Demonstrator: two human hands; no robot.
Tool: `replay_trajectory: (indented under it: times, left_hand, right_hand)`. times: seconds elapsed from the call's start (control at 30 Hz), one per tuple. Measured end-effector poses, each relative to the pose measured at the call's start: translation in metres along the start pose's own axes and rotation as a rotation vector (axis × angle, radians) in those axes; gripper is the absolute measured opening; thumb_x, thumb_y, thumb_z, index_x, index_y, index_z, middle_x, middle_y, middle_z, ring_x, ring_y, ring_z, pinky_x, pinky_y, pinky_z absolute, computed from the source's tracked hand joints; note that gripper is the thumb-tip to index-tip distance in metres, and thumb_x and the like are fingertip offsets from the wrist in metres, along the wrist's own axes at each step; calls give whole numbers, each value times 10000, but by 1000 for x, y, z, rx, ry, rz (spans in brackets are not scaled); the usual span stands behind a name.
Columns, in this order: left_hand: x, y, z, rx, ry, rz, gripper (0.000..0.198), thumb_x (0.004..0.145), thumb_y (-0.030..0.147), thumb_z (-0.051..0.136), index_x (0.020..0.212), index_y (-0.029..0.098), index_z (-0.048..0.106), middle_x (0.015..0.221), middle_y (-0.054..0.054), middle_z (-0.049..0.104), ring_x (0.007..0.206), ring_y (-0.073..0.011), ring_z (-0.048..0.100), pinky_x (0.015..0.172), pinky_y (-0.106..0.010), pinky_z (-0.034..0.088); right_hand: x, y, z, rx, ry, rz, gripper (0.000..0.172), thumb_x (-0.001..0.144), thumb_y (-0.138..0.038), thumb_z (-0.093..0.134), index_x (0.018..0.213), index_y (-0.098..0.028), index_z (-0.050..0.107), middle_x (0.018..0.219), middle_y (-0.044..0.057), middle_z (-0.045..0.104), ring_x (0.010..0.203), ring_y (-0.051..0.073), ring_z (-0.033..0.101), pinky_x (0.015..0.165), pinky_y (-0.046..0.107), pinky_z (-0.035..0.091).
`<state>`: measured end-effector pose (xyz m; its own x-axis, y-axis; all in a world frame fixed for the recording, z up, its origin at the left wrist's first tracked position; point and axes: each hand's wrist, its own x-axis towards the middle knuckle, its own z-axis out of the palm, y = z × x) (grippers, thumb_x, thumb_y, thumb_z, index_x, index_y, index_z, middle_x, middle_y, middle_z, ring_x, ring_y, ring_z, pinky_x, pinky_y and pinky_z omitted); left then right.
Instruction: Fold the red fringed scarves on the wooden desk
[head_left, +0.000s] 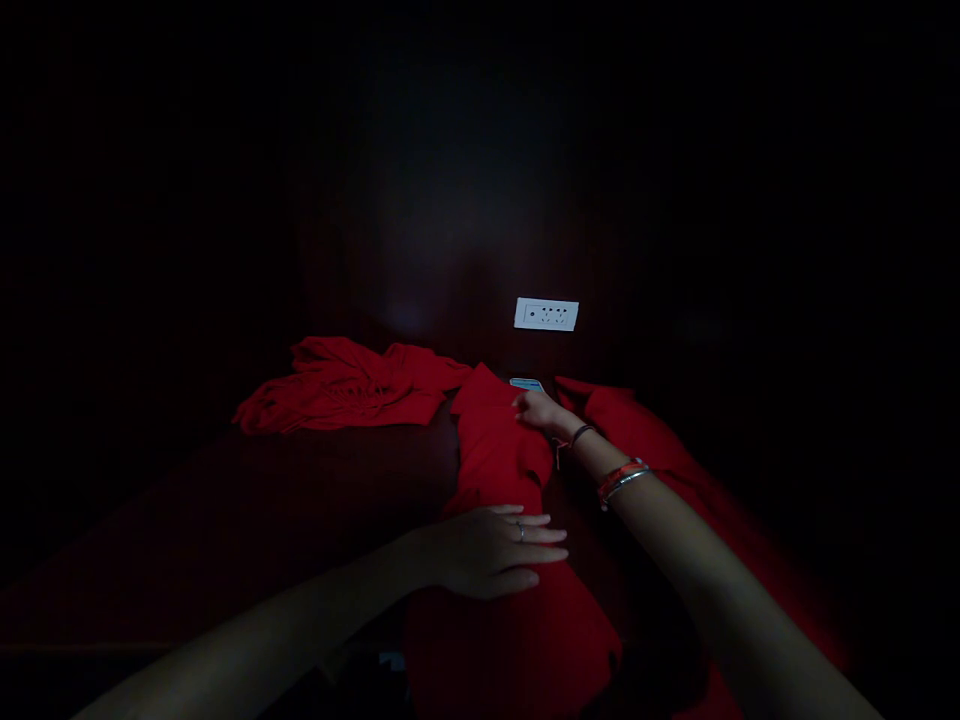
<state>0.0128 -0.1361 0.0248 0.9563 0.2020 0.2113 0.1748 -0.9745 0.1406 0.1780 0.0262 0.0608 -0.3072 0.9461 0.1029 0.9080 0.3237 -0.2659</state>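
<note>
A long red garment (495, 470) lies stretched across the dark table and runs down past its near edge toward me. My left hand (491, 552) rests palm down on its middle, fingers extended and a ring on one of them. Farther up, my right hand (538, 410) is at the garment's upper right edge, its fingers curled together on the cloth. A bracelet and bangles circle my right wrist and forearm. Dim light hides the exact cut of the garment.
A crumpled red cloth (360, 385) lies at the back left. More red cloth (637, 430) spreads along the right. Just behind my right hand is a phone (526, 385) with a lit screen. A white wall socket (547, 314) sits above it. The surroundings are very dark.
</note>
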Motion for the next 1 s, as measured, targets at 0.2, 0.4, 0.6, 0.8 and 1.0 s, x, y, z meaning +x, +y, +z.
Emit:
replay_trajectory:
  times: [0.2, 0.4, 0.6, 0.8, 1.0]
  left_hand:
    - [-23, -23, -27, 126, 341, -693, 357, 829, 393, 236, 811, 182, 524, 842, -41, 554, 771, -158, 518, 707, -293, 386]
    - [-42, -26, -9, 186, 170, -1037, 603, 532, 699, 436, 791, 157, 491, 894, -103, 519, 858, -277, 480, 721, -394, 364]
    - [-46, -28, 11, 160, 179, -1126, 926, 520, 743, 370, 1179, 94, 337, 1281, -171, 294, 1195, -315, 185, 944, -474, 139]
    - [-47, -31, 11, 77, 119, -1137, 1025, 528, 714, 390, 1284, 63, 159, 1341, -160, 162, 1224, -319, 72, 961, -489, 87]
    - [-48, -35, 10, 64, 322, -1000, 843, 636, 561, 462, 1278, 95, 179, 1307, -155, 244, 1215, -298, 139, 961, -458, 178]
  right_hand:
    - [1, -31, -2, 186, -54, -298, 309, 764, -317, 468, 1005, -140, 544, 974, 53, 594, 812, 108, 544, 688, 173, 395]
    - [15, -59, 23, -17, -68, -307, 366, 749, -447, 444, 839, -134, 611, 830, 77, 626, 717, 143, 559, 601, 199, 378]
    - [36, -65, 31, -94, -46, -145, 182, 705, -314, 542, 764, -166, 630, 820, 58, 631, 749, 144, 567, 599, 182, 373]
    - [46, -56, 31, -118, 71, -3, 254, 773, -279, 445, 861, -98, 601, 909, 161, 594, 829, 213, 550, 627, 252, 383]
    - [25, -50, 30, -61, 154, -150, 279, 795, -348, 410, 931, -158, 564, 974, 86, 560, 901, 155, 502, 743, 233, 364]
